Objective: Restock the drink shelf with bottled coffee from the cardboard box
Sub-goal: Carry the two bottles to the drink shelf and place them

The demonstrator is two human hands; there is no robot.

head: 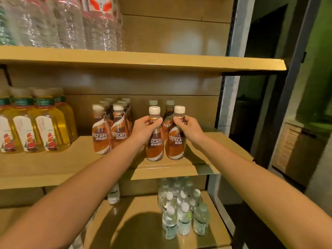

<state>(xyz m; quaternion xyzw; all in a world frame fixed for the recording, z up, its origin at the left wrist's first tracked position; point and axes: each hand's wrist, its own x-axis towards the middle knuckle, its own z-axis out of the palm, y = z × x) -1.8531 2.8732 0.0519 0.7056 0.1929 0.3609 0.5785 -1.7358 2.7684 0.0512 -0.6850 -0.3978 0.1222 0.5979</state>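
Warm, dim yellow light: soft glare on the back panel (183, 42), a rounded shadow on the bottom shelf (140, 209), edges bowed and blurred

Upright coffee bottles (154, 141) on shelf (53, 164)

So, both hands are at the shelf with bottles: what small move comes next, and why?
Probably let go: the left hand grips the left brown white-capped coffee bottle, the right hand the right brown white-capped coffee bottle, and both seem to stand upright on the tan wooden shelf.
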